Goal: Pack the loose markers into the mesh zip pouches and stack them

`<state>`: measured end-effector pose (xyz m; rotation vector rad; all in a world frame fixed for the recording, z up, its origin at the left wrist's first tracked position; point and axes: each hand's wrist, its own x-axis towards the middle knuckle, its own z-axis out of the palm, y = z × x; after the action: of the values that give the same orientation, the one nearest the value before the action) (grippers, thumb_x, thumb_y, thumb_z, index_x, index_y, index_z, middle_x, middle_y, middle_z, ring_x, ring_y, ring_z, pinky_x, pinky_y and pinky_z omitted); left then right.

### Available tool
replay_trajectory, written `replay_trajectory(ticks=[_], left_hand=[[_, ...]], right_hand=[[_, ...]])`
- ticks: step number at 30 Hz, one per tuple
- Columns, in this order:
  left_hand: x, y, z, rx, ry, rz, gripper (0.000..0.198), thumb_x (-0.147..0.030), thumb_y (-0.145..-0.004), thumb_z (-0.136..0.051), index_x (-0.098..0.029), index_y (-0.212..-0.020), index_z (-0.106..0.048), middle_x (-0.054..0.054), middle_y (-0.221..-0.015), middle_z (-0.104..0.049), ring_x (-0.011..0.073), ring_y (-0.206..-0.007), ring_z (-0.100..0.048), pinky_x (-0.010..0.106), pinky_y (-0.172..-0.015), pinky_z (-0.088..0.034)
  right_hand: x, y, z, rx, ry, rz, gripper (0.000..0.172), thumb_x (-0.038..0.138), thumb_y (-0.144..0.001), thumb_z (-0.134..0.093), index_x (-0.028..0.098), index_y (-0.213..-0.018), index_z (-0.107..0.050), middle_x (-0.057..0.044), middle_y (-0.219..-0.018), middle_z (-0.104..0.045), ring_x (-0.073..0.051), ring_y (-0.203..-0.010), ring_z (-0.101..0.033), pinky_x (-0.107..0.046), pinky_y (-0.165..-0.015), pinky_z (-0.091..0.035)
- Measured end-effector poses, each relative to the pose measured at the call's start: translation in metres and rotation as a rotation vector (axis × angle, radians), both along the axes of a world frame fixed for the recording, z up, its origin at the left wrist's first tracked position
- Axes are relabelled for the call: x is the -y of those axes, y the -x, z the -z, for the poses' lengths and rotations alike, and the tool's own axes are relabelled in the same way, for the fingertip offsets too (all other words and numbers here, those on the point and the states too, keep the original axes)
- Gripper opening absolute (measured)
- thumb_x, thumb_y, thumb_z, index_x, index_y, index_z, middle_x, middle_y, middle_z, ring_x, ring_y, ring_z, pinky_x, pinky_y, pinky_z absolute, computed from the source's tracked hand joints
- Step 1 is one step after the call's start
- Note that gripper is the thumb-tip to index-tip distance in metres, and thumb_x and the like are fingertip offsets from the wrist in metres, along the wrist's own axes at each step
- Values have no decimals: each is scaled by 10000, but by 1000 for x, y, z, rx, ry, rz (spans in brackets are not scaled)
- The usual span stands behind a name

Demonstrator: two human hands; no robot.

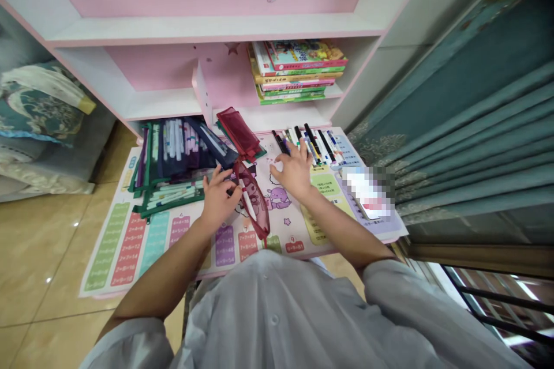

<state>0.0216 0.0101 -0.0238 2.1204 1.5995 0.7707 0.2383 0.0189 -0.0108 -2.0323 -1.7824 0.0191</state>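
Near the middle of the desk, my left hand pinches the edge of a dark red mesh zip pouch. A white marker pen lies lengthwise in the pouch. My right hand is over the near left side of a spread of markers, with thumb and fingers apart. Their caps are black, blue and other colours. Left of my left hand lie filled mesh pouches, green- and navy-edged, with pens showing through. Flat red pouches lie stacked behind the one I hold.
A printed mat with times tables covers the desk. A phone-like object, partly pixelated, lies at the right. Stacked books fill part of the pink and white shelf behind. A teal curtain hangs on the right.
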Motion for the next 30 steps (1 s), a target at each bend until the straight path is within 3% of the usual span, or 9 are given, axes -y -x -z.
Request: replay_trajectory(ticks=[7, 11, 16, 21, 26, 30], left_hand=[[1, 0, -1, -1, 9, 0, 243, -306, -810, -560, -220, -588, -609, 65, -1300, -651, 322, -1409, -393, 684, -1142, -187], [0, 1, -1, -9, 7, -1, 247, -311, -810, -563, -222, -585, -612, 60, -1294, -656, 320, -1407, -396, 670, -1154, -182], [1, 0, -1, 4, 7, -7, 251, -322, -808, -565, -220, -585, -614, 57, -1291, -657, 331, -1405, -399, 677, -1156, -176], [1, 0, -1, 1, 11, -1, 241, -313, -806, -564, -219, -588, -605, 65, -1296, -654, 324, -1408, -396, 679, -1150, -183], [0, 0, 1, -4, 5, 4, 235, -312, -803, -565, -220, -590, -602, 67, -1302, -651, 323, -1411, -391, 680, -1141, -198], [0, 1, 2, -8, -2, 10, 226, -321, -801, -556, -222, -607, -616, 70, -1299, -652, 323, -1412, -391, 675, -1146, -194]], right_hand=[[-52, -38, 25, 221, 90, 166, 354, 327, -807, -599, 119, -1076, -697, -180, -1537, -346, -442, -1463, -74, -727, -1067, -184], [-60, -40, 31, 253, 155, 174, 357, 299, -821, -557, 96, -1078, -699, -185, -1543, -330, -450, -1466, -42, -727, -1071, -174], [-60, -38, 28, 229, 149, 151, 349, 312, -805, -560, 99, -1029, -721, -182, -1538, -348, -426, -1473, -58, -717, -1084, -154], [-37, -26, 7, 136, 48, 120, 285, 333, -791, -580, 127, -894, -749, -149, -1515, -412, -424, -1458, -157, -699, -1087, -196], [7, -2, -26, -8, -8, -19, 212, 325, -775, -610, 178, -663, -713, -93, -1493, -468, -412, -1434, -260, -652, -1089, -251], [39, 20, -36, -79, 16, -195, 192, 316, -747, -644, 205, -599, -696, -58, -1470, -504, -384, -1451, -261, -609, -1107, -259]])
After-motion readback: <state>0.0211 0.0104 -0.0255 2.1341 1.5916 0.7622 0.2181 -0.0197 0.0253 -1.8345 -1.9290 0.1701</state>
